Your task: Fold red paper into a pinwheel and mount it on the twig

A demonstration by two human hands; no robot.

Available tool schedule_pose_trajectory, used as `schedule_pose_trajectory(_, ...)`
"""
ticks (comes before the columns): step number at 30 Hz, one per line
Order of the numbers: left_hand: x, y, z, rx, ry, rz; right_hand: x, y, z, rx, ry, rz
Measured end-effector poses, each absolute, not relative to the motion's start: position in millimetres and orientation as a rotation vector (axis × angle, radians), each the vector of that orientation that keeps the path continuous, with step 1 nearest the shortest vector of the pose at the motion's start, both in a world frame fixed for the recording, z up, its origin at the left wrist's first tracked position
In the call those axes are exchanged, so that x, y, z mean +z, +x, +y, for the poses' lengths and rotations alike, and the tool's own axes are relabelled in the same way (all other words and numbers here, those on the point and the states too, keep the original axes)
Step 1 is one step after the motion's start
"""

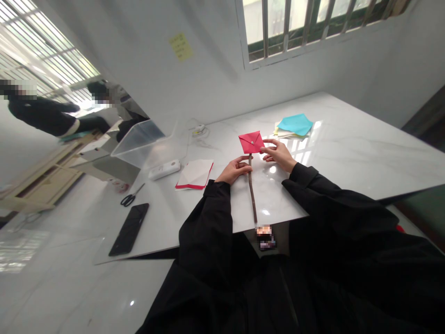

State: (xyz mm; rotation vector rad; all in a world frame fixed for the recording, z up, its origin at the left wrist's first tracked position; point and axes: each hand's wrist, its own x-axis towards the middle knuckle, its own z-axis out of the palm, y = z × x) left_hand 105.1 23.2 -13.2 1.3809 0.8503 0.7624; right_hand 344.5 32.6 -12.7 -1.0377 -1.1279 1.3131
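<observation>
While the left hand (236, 170) pinches a brown stick (252, 192) (slightly crooked), red paper (247, 144) tops it.

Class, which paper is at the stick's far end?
The red folded paper, touched by the right hand; the blue-topped pile and white-topped pile lie apart from it.

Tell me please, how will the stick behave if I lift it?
The stick is probably stiff: it looks like wood and shows only gentle bends. It should feel light, being so thin. The red paper at its far end may make it twist a little, since the sheet is much wider than the stick.
</observation>
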Motion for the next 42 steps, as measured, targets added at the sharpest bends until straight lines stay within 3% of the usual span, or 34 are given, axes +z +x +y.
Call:
schedule_pose_trajectory(10, -13.4, 105.9, 21.8, 0.719, 1.413, 0.842, -17.9, 347.4, 43.3, 1.235, -1.012, -0.919)
schedule_pose_trajectory(42, -14.0, 110.4, 21.2, 0.865, 1.257, 0.915, -16.2, 345.2, 38.1, 1.232, -1.131, -1.113)
